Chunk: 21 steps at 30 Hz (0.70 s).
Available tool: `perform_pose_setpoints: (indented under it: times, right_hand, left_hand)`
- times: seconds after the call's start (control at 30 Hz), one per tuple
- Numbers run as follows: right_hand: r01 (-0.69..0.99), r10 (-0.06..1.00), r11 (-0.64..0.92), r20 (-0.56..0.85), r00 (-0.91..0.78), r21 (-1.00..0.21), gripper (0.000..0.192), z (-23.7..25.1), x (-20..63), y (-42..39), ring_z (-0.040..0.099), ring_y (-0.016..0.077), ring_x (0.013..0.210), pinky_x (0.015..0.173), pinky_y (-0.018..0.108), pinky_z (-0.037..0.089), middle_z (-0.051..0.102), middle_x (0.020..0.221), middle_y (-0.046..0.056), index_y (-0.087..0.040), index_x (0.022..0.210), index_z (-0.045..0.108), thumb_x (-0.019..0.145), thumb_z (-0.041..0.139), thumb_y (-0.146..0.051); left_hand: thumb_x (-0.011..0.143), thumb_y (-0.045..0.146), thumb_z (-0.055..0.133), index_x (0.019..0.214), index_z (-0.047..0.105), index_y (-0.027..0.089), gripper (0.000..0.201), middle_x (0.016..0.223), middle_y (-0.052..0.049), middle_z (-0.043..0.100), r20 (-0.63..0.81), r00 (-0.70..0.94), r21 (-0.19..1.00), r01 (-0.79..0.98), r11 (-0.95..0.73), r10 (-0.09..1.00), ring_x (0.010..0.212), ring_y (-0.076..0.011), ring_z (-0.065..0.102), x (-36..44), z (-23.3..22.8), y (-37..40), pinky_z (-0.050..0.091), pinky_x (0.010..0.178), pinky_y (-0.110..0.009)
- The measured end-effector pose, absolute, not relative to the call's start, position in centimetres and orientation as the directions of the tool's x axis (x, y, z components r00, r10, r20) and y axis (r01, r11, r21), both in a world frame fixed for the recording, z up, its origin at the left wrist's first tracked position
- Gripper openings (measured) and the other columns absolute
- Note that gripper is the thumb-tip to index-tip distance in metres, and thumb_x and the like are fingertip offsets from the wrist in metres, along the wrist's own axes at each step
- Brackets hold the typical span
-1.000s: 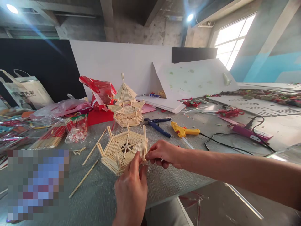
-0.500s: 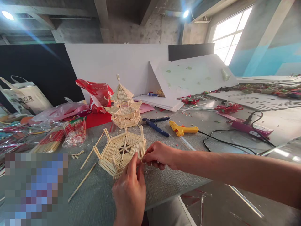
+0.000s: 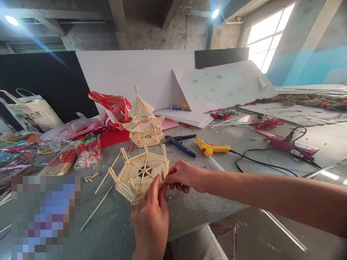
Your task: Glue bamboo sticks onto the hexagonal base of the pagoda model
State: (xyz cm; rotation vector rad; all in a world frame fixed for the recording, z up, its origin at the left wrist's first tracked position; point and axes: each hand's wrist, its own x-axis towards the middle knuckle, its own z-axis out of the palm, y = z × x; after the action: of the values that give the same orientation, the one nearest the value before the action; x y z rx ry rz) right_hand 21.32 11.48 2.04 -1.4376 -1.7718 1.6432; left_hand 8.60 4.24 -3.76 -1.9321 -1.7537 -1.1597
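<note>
A many-sided frame of thin wooden sticks (image 3: 138,169) lies on the grey table, with short stick posts standing up around its rim. My left hand (image 3: 151,213) is closed at the frame's near right edge, thumb and fingers pinched there. From the right, my right hand (image 3: 180,177) pinches at the same edge, its fingertips almost meeting the left ones. What sits between the fingertips is mostly hidden; it is at the frame's rim. Behind the frame stands a small tiered stick pavilion (image 3: 145,124) with a pointed roof.
Blue-handled pliers (image 3: 180,144) and a corded yellow glue gun (image 3: 213,147) lie beyond my right hand. Loose sticks (image 3: 96,209) are left of the frame. Bundled sticks in plastic (image 3: 61,159) and a red bag (image 3: 110,108) sit farther left. A purple tool (image 3: 294,148) lies right.
Both hands keep their pinch at the frame's edge, nearly still. The whole view has shifted slightly, and the frame stays in place on the table.
</note>
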Motion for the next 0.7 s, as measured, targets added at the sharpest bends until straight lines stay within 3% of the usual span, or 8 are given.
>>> perform_pose_setpoints:
  times: [0.47,0.57,0.7]
  right_hand:
    - [0.443,0.829,-0.139,-0.348,-0.438,-0.886,0.009,1.5,21.7,11.7,0.038,0.0038,0.036,0.029,0.016,0.028,0.051,0.05,-0.004,-0.013,0.057,0.057,0.064,0.057,-0.019]
    - [0.451,0.85,-0.103,-0.314,-0.422,-0.886,0.008,1.5,22.4,11.9,0.037,0.0036,0.035,0.029,0.016,0.028,0.05,0.051,-0.004,-0.013,0.058,0.057,0.064,0.055,-0.019]
    - [0.503,0.884,-0.058,-0.279,-0.376,-0.863,0.012,1.6,23.6,11.9,0.037,0.0033,0.034,0.029,0.016,0.028,0.051,0.051,-0.003,-0.013,0.058,0.055,0.067,0.054,-0.021]
  left_hand:
    - [0.083,0.021,0.045,0.109,0.053,0.015,0.028,0.085,-0.003,0.071,0.723,-0.048,0.338,0.895,-0.292,0.689,0.07,-0.0144,0.067,8.0,-4.0,3.9,0.051,0.057,-0.024]
    - [0.084,0.026,0.047,0.108,0.055,0.016,0.028,0.086,-0.004,0.071,0.723,-0.1,0.415,0.854,-0.314,0.684,0.069,-0.0134,0.067,7.6,-3.3,3.4,0.051,0.058,-0.021]
    - [0.084,0.035,0.046,0.1,0.059,0.021,0.025,0.076,0.001,0.07,0.69,-0.139,0.573,0.705,-0.418,0.71,0.051,-0.0077,0.061,8.4,-1.7,1.1,0.05,0.048,-0.017]
